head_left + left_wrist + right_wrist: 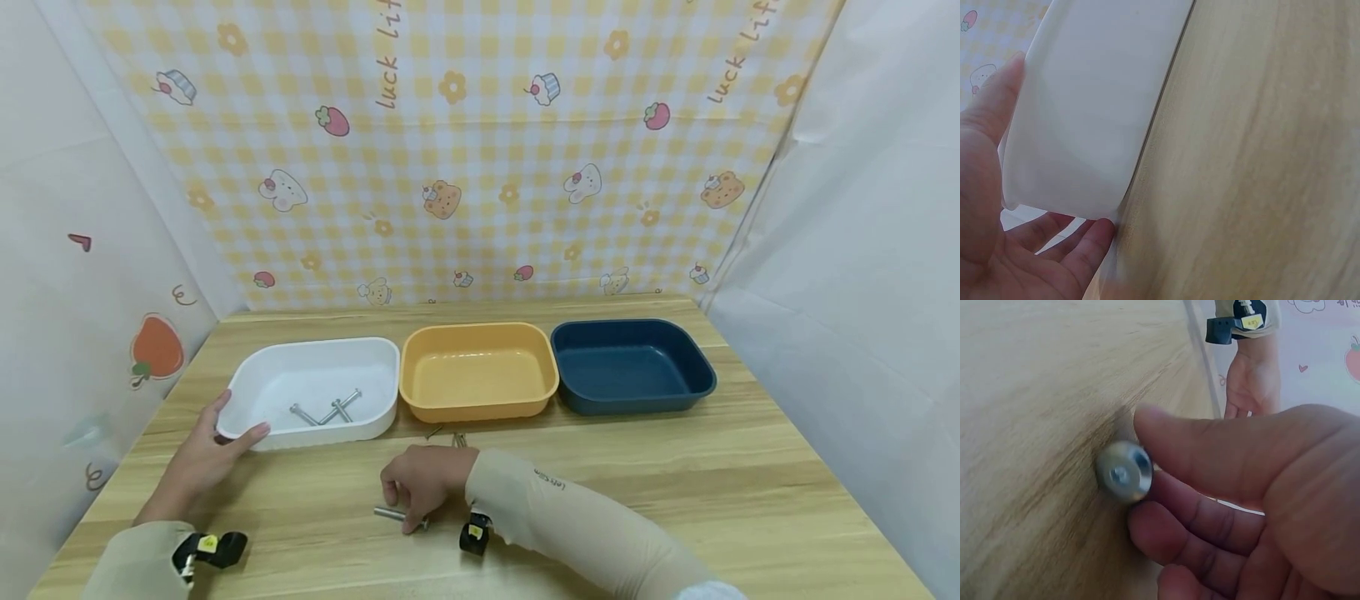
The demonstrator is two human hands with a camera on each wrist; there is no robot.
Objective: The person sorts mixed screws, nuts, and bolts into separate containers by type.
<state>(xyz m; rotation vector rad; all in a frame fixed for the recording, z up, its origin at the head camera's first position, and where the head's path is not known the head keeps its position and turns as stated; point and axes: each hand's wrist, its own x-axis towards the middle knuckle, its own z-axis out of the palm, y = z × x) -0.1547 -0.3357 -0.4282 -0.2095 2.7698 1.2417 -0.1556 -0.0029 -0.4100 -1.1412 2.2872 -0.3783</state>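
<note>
My left hand [201, 457] grips the near left corner of a white tray [288, 373], thumb against the rim and the other fingers around its end. In the left wrist view the fingertips [1102, 232] reach under the tray's edge, close to the table. Three silver bolts [303, 414] lie inside that tray. Lower in the middle, my right hand [431, 477] pinches a thick silver bolt [388, 513] low over the table. The right wrist view shows its round head [1124, 472] end-on between thumb and fingers.
A yellow tray [480, 410] and a dark blue tray [637, 405] stand in a row right of the white one. Small brass-coloured screws [432, 432] lie on the wooden table [675, 492] behind my right hand. A patterned cloth [480, 133] hangs behind.
</note>
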